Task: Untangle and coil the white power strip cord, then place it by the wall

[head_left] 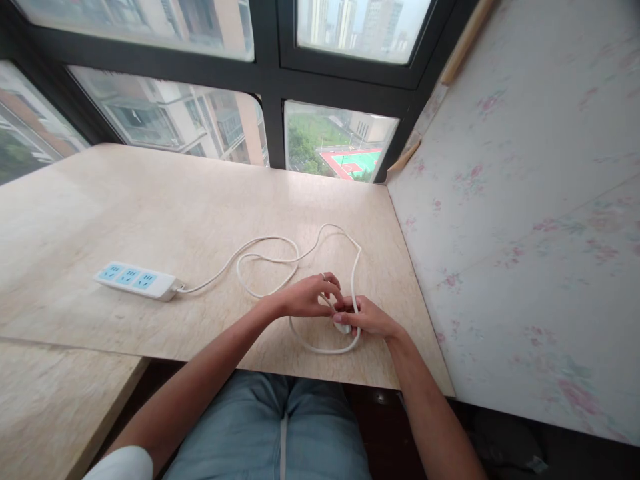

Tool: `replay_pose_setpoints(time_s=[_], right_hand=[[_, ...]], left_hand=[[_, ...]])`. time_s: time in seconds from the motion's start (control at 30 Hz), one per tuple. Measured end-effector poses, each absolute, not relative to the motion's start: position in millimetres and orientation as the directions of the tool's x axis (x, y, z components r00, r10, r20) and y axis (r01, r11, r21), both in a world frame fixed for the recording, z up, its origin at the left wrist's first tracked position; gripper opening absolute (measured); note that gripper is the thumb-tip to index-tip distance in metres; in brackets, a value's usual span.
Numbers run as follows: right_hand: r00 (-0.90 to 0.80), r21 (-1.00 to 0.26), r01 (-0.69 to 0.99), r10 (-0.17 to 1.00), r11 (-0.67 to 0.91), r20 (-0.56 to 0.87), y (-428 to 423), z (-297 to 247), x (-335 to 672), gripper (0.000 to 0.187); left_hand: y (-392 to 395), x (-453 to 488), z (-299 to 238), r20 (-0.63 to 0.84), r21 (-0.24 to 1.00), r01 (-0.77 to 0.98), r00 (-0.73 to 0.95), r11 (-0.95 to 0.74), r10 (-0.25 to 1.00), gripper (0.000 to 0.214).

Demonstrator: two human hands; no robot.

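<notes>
Left hand (307,297), right hand (369,317) pinch white cord (327,351)

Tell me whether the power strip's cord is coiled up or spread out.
Mostly spread out: the cord lies in loose, uneven loops on the table, with only one end gathered in the left hand and right hand.

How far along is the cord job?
One small loop of the white power cord already lies gathered at the hands. The left hand grips the cord; the right hand holds its white plug. The rest sprawls in loose curves toward the white power strip with blue sockets, not yet gathered.
</notes>
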State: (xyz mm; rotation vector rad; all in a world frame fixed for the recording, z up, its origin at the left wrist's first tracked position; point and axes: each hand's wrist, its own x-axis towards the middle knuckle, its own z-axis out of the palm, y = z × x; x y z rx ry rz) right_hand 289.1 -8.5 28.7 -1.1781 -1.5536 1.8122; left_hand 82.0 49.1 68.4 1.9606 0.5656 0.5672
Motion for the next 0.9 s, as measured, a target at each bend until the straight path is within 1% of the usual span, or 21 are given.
replay_pose_setpoints(time_s=[0.03,0.07,0.13,0.2,0.23,0.3,0.37,0.43,0.5,0.57,0.63,0.73,0.83,0.9], right_hand=[[-0.488,-0.956,0.157,0.822,-0.249,-0.294,-10.3,28.1,289.9,0.033],[-0.453,-0.957,0.135,0.844,-0.256,-0.289,-12.1,27.5,290.6,0.035],[-0.375,-0.961,0.074,0.886,-0.265,-0.273,-15.3,26.5,290.5,0.036],[-0.3,-0.967,0.003,0.922,-0.256,-0.245,-17.2,25.4,288.0,0.036],[-0.263,-0.968,-0.036,0.937,-0.249,-0.231,-17.6,24.8,285.7,0.036],[-0.196,-0.967,-0.121,0.96,-0.226,-0.2,-17.6,23.1,279.4,0.036],[-0.142,-0.96,-0.216,0.978,-0.18,-0.151,-17.0,21.2,272.1,0.036],[-0.1,-0.952,-0.283,0.99,-0.12,-0.095,-16.8,19.9,265.6,0.036],[-0.066,-0.956,-0.284,0.996,-0.074,-0.058,-17.3,19.5,261.1,0.035],[-0.039,-0.968,-0.244,0.998,-0.05,-0.042,-18.2,19.5,258.7,0.034],[-0.023,-0.978,-0.209,1.0,-0.016,-0.012,-18.7,18.6,257.6,0.032],[0.009,-0.985,-0.149,0.996,0.092,0.091,-18.4,15.1,257.2,0.028],[0.02,-0.979,-0.074,0.982,0.189,0.188,-18.3,11.0,257.8,0.023],[-0.003,-0.973,-0.038,0.974,0.225,0.226,-19.5,9.5,258.5,0.021]], left_hand=[[46.7,78.8,65.1,0.186,0.909,0.147,0.694,-0.39,0.695,0.025],[43.6,75.4,61.3,0.209,0.921,0.159,0.572,-0.357,0.793,0.029],[34.3,70.3,52.5,0.179,0.96,0.157,0.289,-0.231,0.941,0.035],[19.9,70.5,42.6,0.064,0.997,0.033,0.081,-0.067,0.995,0.044],[10.7,73.3,37.5,-0.005,0.997,-0.075,0.033,0.008,0.999,0.05],[-10.2,84.2,28.2,-0.133,0.956,-0.267,-0.011,0.125,0.991,0.06],[-30.9,100.5,21.8,-0.242,0.884,-0.423,-0.045,0.201,0.969,0.063],[-46.6,118.4,19.6,-0.326,0.792,-0.547,-0.004,0.271,0.945,0.061],[-54.4,134.4,21.0,-0.352,0.72,-0.622,0.056,0.308,0.934,0.054],[-54.4,145.8,24.1,-0.34,0.68,-0.668,0.079,0.303,0.937,0.048],[-49.9,152.3,27.1,-0.32,0.676,-0.687,0.051,0.266,0.946,0.046],[-43.4,155.3,30.0,-0.306,0.702,-0.677,-0.008,0.221,0.952,0.045],[-42.9,154.9,31.8,-0.32,0.695,-0.682,-0.011,0.227,0.947,0.046],[-45.0,154.6,32.5,-0.34,0.692,-0.683,-0.023,0.234,0.94,0.046]])
